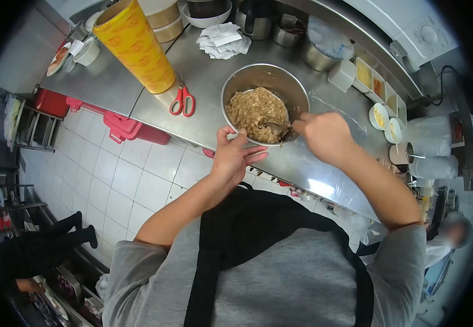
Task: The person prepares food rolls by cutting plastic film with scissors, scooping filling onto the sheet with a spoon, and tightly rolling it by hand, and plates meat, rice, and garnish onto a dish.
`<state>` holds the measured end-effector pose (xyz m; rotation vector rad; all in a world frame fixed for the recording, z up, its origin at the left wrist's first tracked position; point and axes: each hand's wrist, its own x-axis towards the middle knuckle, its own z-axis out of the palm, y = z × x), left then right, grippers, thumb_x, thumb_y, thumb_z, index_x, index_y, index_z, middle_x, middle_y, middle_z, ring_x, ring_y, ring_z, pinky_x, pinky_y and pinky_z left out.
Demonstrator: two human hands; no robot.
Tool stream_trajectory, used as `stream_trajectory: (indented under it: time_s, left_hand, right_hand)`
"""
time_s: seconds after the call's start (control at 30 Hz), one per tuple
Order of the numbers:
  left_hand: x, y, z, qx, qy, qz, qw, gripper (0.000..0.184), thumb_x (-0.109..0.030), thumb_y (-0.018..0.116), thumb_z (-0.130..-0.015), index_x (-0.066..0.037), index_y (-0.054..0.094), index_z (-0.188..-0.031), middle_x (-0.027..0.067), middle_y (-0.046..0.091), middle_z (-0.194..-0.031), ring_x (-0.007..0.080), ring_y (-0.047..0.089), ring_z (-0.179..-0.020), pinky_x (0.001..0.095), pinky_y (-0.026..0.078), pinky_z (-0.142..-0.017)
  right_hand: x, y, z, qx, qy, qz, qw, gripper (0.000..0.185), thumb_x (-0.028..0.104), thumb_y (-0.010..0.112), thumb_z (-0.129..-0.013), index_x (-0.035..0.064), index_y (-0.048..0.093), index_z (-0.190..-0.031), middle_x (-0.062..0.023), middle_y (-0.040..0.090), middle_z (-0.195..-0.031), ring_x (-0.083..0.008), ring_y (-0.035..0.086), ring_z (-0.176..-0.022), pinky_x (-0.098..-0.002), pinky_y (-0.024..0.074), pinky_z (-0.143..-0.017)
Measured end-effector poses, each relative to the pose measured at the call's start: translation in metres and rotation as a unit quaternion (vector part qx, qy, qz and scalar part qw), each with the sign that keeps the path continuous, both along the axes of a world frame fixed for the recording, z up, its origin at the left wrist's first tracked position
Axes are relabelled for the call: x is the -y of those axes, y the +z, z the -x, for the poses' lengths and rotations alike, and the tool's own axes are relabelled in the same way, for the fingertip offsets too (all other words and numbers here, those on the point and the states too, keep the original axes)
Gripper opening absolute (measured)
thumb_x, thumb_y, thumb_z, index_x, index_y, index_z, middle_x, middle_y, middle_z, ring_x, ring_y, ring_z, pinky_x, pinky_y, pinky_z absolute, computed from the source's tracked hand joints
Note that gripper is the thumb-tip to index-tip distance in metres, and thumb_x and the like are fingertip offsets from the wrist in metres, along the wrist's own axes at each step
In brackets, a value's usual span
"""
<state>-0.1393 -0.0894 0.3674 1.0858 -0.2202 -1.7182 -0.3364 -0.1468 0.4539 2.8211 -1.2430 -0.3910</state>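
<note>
A round steel bowl (297, 90) stands near the front edge of the steel counter, tilted slightly in view. Inside it lies a lumpy brown mixture (252, 111). My right hand (326, 136) is closed round the handle of a metal spoon (274, 128), whose head sits in the mixture at the bowl's right front. My left hand (236, 155) holds the bowl's near rim at the left, with the thumb side at the rim and other fingers spread below it. Red-handled scissors (182, 102) lie to the left of the bowl.
A yellow patterned roll (138, 49) stands at the back left. White paper slips (223, 41), a steel pot (319, 54) and ingredient trays (377, 84) line the back. Small white bowls (378, 116) are at the right. Other people (454, 231) stand right and lower left.
</note>
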Motion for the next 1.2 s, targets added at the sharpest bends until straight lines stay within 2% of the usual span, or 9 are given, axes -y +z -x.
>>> stream_trajectory:
  time_s: [0.07, 0.37, 0.73, 0.83, 0.93, 1.03, 1.07, 1.17, 1.2]
  left_hand:
    - [0.000, 0.001, 0.005, -0.028, 0.009, 0.011, 0.999, 0.019, -0.018, 0.044, -0.100, -0.013, 0.028, -0.109, 0.0169, 0.046, -0.114, 0.0415, 0.059, -0.102, 0.0442, 0.056, -0.084]
    - [0.008, 0.001, 0.010, -0.038, 0.081, 0.024, 0.996, 0.014, -0.016, 0.045, -0.099, -0.014, 0.033, -0.105, 0.0102, 0.044, -0.104, 0.0455, 0.055, -0.106, 0.0476, 0.057, -0.087]
    - [0.012, -0.021, -0.012, -0.003, 0.068, 0.076, 0.995, 0.016, -0.017, 0.053, -0.097, -0.015, 0.037, -0.101, 0.0095, 0.046, -0.102, 0.0477, 0.060, -0.099, 0.0489, 0.057, -0.082]
    - [0.009, -0.025, -0.012, -0.007, 0.074, 0.086, 0.994, 0.017, -0.017, 0.053, -0.096, -0.015, 0.037, -0.101, 0.0095, 0.047, -0.102, 0.0476, 0.060, -0.099, 0.0483, 0.057, -0.081]
    - [0.009, -0.025, -0.009, -0.008, 0.082, 0.087, 0.993, 0.017, -0.017, 0.054, -0.096, -0.015, 0.037, -0.100, 0.0094, 0.047, -0.102, 0.0475, 0.060, -0.099, 0.0479, 0.057, -0.081]
    - [0.009, -0.025, -0.006, -0.005, 0.088, 0.089, 0.992, 0.017, -0.017, 0.053, -0.096, -0.015, 0.037, -0.099, 0.0093, 0.047, -0.102, 0.0473, 0.060, -0.099, 0.0476, 0.057, -0.081]
    - [0.009, -0.025, -0.005, -0.004, 0.090, 0.091, 0.992, 0.017, -0.017, 0.053, -0.096, -0.015, 0.037, -0.099, 0.0093, 0.046, -0.102, 0.0472, 0.060, -0.099, 0.0475, 0.057, -0.081]
    - [0.008, -0.026, -0.006, -0.001, 0.088, 0.102, 0.991, 0.017, -0.016, 0.053, -0.096, -0.016, 0.036, -0.099, 0.0094, 0.046, -0.102, 0.0466, 0.060, -0.098, 0.0471, 0.057, -0.080]
    - [0.008, -0.026, -0.006, 0.000, 0.085, 0.107, 0.991, 0.017, -0.016, 0.052, -0.097, -0.016, 0.036, -0.100, 0.0095, 0.046, -0.102, 0.0463, 0.061, -0.098, 0.0469, 0.057, -0.080]
  right_hand:
    - [-0.009, -0.007, 0.000, 0.030, -0.011, -0.013, 0.999, 0.023, 0.008, 0.053, -0.078, 0.0115, 0.067, -0.096, -0.0085, 0.066, -0.088, -0.0267, 0.067, -0.081, -0.0416, 0.0535, -0.067]
    - [0.008, -0.023, -0.011, 0.164, -0.156, -0.113, 0.967, 0.021, 0.013, 0.055, -0.079, 0.0170, 0.071, -0.094, -0.0104, 0.069, -0.088, -0.0292, 0.066, -0.088, -0.0427, 0.0520, -0.075]
    - [0.061, -0.036, 0.018, 0.394, -0.197, -0.258, 0.860, 0.016, 0.016, 0.062, -0.085, 0.0098, 0.071, -0.097, -0.0026, 0.066, -0.075, -0.0122, 0.056, -0.063, -0.0299, 0.0460, -0.062]
    - [0.068, -0.040, 0.019, 0.438, -0.191, -0.319, 0.818, 0.015, 0.015, 0.062, -0.085, 0.0094, 0.070, -0.096, -0.0009, 0.066, -0.074, -0.0109, 0.055, -0.063, -0.0292, 0.0453, -0.061]
    - [0.068, -0.034, 0.021, 0.420, -0.291, -0.395, 0.763, 0.016, 0.014, 0.060, -0.084, 0.0073, 0.070, -0.094, -0.0061, 0.068, -0.077, -0.0153, 0.061, -0.067, -0.0312, 0.0475, -0.063]
    - [0.050, -0.038, -0.007, 0.329, -0.140, -0.059, 0.932, 0.017, 0.013, 0.058, -0.082, 0.0044, 0.070, -0.091, -0.0120, 0.069, -0.082, -0.0225, 0.067, -0.074, -0.0360, 0.0506, -0.063]
    - [0.042, -0.035, -0.021, 0.270, -0.162, -0.012, 0.949, 0.018, 0.013, 0.058, -0.078, 0.0065, 0.071, -0.089, -0.0137, 0.069, -0.088, -0.0273, 0.068, -0.083, -0.0401, 0.0533, -0.066]
    - [0.051, -0.056, -0.037, 0.104, -0.075, 0.108, 0.986, 0.016, 0.014, 0.060, -0.077, 0.0120, 0.072, -0.087, -0.0088, 0.069, -0.091, -0.0246, 0.067, -0.087, -0.0393, 0.0544, -0.069]
    - [0.050, -0.045, -0.039, 0.114, -0.081, 0.112, 0.984, 0.016, 0.013, 0.060, -0.076, 0.0139, 0.071, -0.088, -0.0079, 0.068, -0.091, -0.0253, 0.067, -0.087, -0.0387, 0.0548, -0.071]
